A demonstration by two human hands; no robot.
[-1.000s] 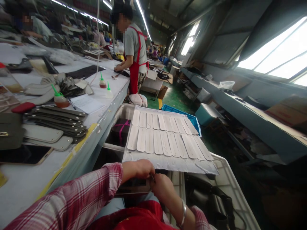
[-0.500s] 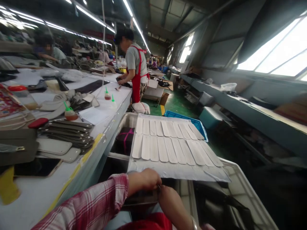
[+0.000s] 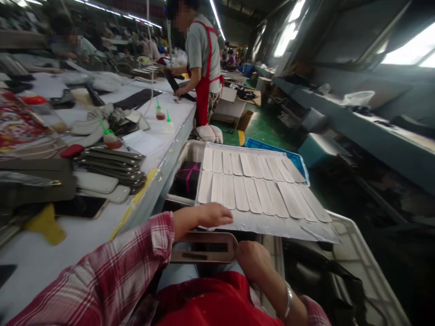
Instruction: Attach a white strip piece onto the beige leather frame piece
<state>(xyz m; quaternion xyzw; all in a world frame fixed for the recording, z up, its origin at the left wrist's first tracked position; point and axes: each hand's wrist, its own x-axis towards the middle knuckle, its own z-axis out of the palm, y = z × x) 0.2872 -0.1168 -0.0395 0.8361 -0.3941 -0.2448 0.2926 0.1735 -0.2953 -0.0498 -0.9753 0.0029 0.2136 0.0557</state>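
Landmark: white flat board [image 3: 258, 224] carrying two rows of pale rounded leather strips [image 3: 253, 188], resting across white plastic crates [image 3: 353, 258]

Left hand [image 3: 207, 216]: in a red plaid sleeve, fingers extended flat, at the near left edge of the board, just above a flat grey-brown leather panel with a rectangular cut-out [image 3: 204, 247]; whether the fingertips touch the board cannot be told

Right hand [image 3: 253, 260]: curled closed at the panel's right end, just below the board's near edge; silver bangle [image 3: 287, 302] on the wrist. Hands apart, one at each side of the panel's right corner

Panel: below the board's near edge, over the person's lap; its rounded corner stops just short of the board

Left of the board: long white worktable [image 3: 159, 149] with a yellow strip on its near edge; stack of dark grey rounded leather pieces [image 3: 112, 165], a dark phone [image 3: 81, 206], green-capped glue bottle [image 3: 109, 138]. A narrow gap runs between table edge and board

Behind the board: blue plastic crate [image 3: 292, 158]; further back, a co-worker in a red apron [image 3: 204, 68] standing at the table

Right of the board: open dark floor well clear toward a grey bench [image 3: 374, 131]

Writing: none legible
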